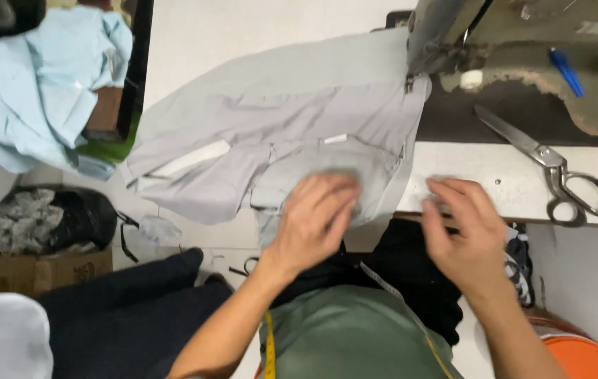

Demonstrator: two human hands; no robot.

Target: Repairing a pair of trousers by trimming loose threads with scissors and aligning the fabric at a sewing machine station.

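A grey garment (pixel 278 119) lies spread over the sewing table (pixel 495 179), one end under the sewing machine's presser foot (pixel 411 77). My left hand (pixel 316 217) rests flat on the garment's near edge, fingers together and blurred. My right hand (pixel 464 231) hovers at the table's front edge just right of the cloth, fingers curled and apart, with nothing in it.
Metal scissors (pixel 558 165) lie on the table at the right, with a blue pen (pixel 565 70) beyond them. A pale blue garment (pixel 39 84) is heaped at the far left, above a black bag (pixel 53 221). An orange tub (pixel 583 358) stands at the lower right.
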